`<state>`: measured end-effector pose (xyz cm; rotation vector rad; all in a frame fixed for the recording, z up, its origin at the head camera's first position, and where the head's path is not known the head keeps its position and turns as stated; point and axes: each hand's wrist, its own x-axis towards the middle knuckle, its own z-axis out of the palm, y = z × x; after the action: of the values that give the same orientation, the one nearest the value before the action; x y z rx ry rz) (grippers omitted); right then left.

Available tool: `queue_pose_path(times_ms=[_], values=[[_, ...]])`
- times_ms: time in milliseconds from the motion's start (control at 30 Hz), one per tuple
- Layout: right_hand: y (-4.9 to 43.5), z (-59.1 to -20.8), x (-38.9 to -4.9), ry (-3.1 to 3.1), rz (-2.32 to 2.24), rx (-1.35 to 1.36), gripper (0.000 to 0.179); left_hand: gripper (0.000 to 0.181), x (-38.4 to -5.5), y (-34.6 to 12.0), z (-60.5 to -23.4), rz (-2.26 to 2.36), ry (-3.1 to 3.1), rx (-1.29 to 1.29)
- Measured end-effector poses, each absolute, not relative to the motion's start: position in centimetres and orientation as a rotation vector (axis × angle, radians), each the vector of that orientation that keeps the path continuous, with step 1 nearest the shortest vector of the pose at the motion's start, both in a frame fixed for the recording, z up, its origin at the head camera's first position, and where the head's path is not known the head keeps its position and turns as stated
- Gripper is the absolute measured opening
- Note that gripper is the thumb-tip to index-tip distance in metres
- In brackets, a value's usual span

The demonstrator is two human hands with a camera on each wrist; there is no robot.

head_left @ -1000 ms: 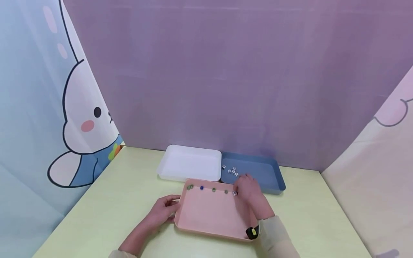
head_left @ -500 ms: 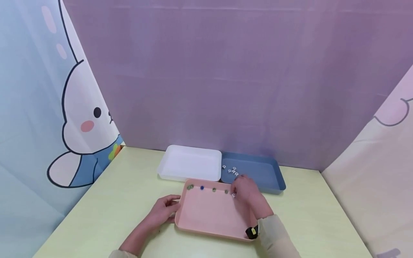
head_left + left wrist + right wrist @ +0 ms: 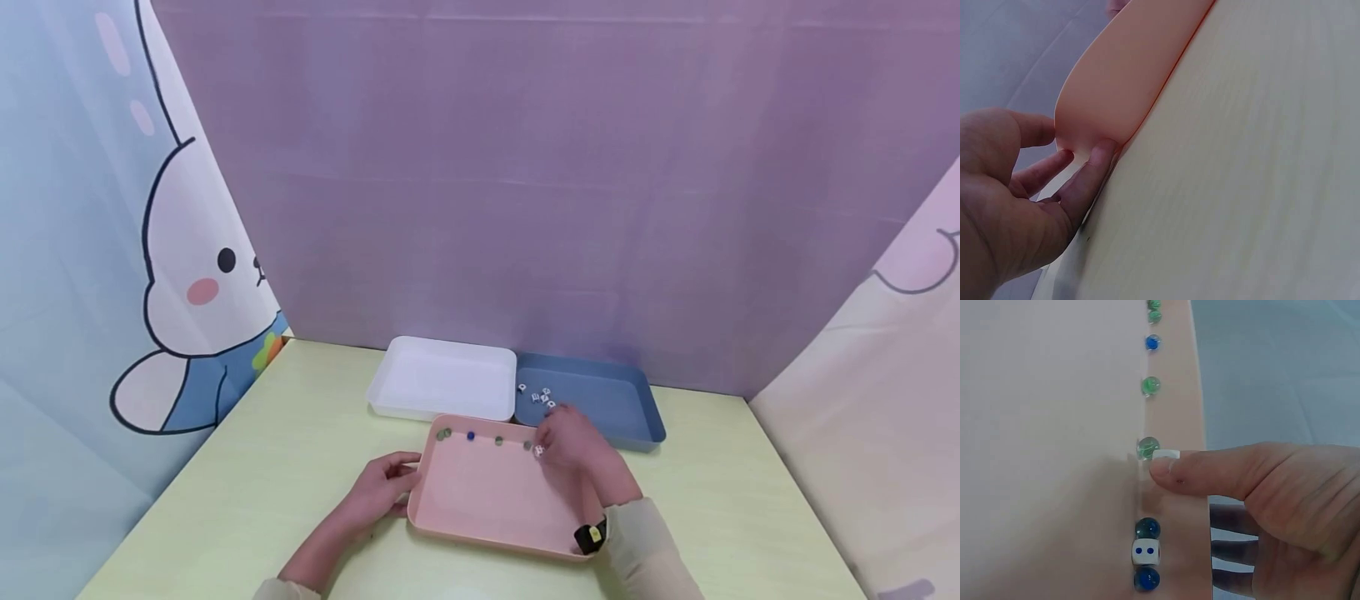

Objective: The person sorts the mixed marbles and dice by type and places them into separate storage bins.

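Note:
My right hand pinches a white die above the far wall of the pink tray; in the right wrist view the thumb covers most of this die. Beside the thumb is a clear green marble. Lower down, another die sits between two dark blue marbles. My left hand rests its fingers against the pink tray's left side, and the left wrist view shows fingertips touching the outer wall near a corner.
Along the pink tray's far edge lie a blue marble and several green marbles. Behind it stand a white tray and a blue tray holding several dice. A purple curtain hangs behind the table.
My right hand has shifted slightly left, and the die at its fingertips has moved left towards the nearest green marble. The left hand stays against the tray.

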<state>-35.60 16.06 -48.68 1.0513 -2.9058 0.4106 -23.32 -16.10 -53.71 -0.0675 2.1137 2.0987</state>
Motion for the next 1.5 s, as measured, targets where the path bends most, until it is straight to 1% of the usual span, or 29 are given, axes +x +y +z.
queue_pose_path(times_ms=[100,333,633,867,1067,1500], values=[[16.1,-48.5,-35.7,-2.915,0.490,1.037,0.008,0.042,-23.3,-16.1,-53.6,2.095,2.122,-0.069],[16.4,-48.0,-35.7,-2.969,0.750,0.888,0.010,0.042,-23.5,-16.1,-53.7,2.086,2.134,-0.059],[16.6,-48.1,-36.3,-2.857,1.051,0.832,0.010,0.041,-23.3,-16.3,-53.9,2.085,2.146,-0.085],[17.0,-48.0,-36.8,-2.780,1.152,0.843,0.013,0.041,-23.1,-16.4,-53.8,2.094,2.141,-0.082],[17.5,-47.8,-37.1,-2.796,1.231,0.785,0.014,0.042,-23.0,-16.5,-53.8,2.097,2.147,-0.078],[19.4,-48.6,-38.9,-2.738,1.477,0.581,0.029,0.043,-22.9,-16.4,-53.9,2.098,2.140,-0.087]])
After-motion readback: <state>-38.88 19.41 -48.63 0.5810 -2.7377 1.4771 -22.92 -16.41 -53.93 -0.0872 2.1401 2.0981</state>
